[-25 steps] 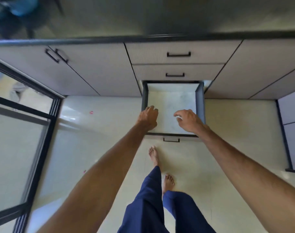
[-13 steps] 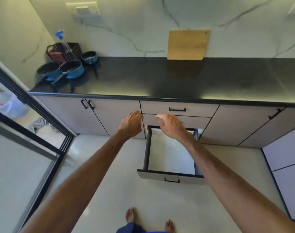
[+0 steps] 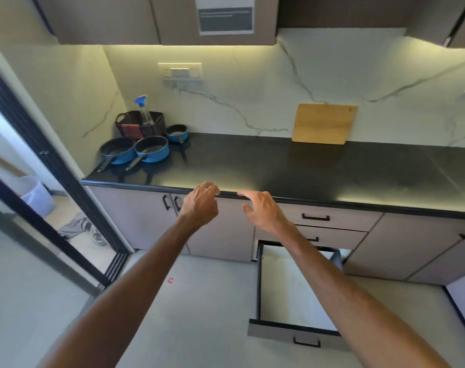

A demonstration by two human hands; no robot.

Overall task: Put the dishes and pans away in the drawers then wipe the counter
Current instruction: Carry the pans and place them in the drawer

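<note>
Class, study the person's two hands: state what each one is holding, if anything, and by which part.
Nothing is held. The left hand and the right hand are both empty, hovering in front of the counter edge.

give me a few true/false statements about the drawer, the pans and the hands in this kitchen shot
1. The bottom drawer is pulled open and nothing shows inside it. True.
2. The left hand grips a pan. False: the left hand and the right hand hold nothing; both are in front of the counter edge.
3. Three blue pans sit at the left end of the counter. True.
4. The wooden cutting board lies flat on the counter. False: it stands upright against the marble wall.
5. The spray bottle stands in the dark basket behind the pans. True.
</note>
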